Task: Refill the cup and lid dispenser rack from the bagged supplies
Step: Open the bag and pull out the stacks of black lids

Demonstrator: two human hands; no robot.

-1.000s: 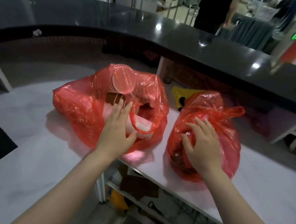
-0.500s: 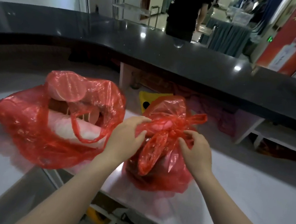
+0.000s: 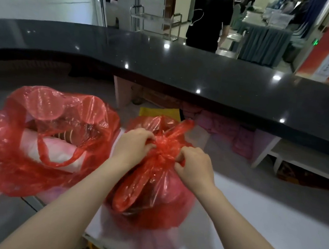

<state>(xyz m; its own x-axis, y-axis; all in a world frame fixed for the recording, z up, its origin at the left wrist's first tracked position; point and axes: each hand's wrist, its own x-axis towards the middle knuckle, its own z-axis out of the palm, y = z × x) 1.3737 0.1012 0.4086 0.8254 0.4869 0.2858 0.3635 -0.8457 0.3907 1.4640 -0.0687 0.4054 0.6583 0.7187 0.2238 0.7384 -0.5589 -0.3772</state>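
Both hands now off bag fronts, up at knot point(image 3: 163, 149) of tied bag point(image 3: 148, 196). Left hand point(image 3: 134, 145) and right hand point(image 3: 193, 167) pinch knot, fingers curled. Open bag point(image 3: 28, 146) just left of grip. Untying begun; rack unseen.

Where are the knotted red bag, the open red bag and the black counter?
knotted red bag point(image 3: 147, 203), head view, lower body.
open red bag point(image 3: 5, 156), head view, left side wall.
black counter point(image 3: 209, 75), head view, glossy top.
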